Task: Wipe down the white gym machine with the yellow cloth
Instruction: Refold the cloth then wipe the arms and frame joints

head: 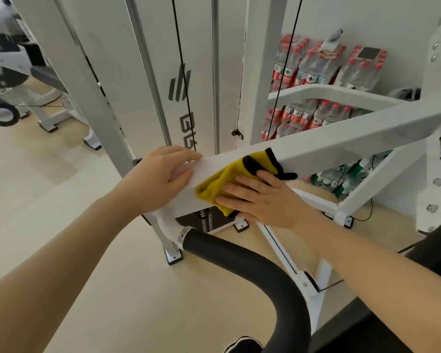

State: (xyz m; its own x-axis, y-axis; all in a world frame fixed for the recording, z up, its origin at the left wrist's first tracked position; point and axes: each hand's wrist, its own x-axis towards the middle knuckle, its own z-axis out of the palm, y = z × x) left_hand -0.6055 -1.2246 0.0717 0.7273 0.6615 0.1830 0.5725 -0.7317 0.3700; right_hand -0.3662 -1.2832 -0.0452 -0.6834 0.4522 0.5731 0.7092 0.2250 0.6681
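The left hand (163,174) rests on the near end of the slanted white bar (341,138) of the gym machine, its fingers curled over the top edge and its thumb along the upper face, so it grips the bar and seems to steady it. Just to its right, the yellow cloth (219,182), trimmed in black, is draped over the front face of the same bar, one dark corner riding up onto the top edge. The right hand (262,197) lies flat on the cloth with straight, slightly spread fingers, pressing it to the metal rather than clutching it. Wiping is under way at the lower end of this bar, close to where it meets the padded black handle (252,263). Whether the cloth also wraps the underside cannot be told from here. Most of the bar runs up and away to the right, so the next move calls for sliding the pressed cloth along that length, keeping the palm flat and the loose black corner from folding under.
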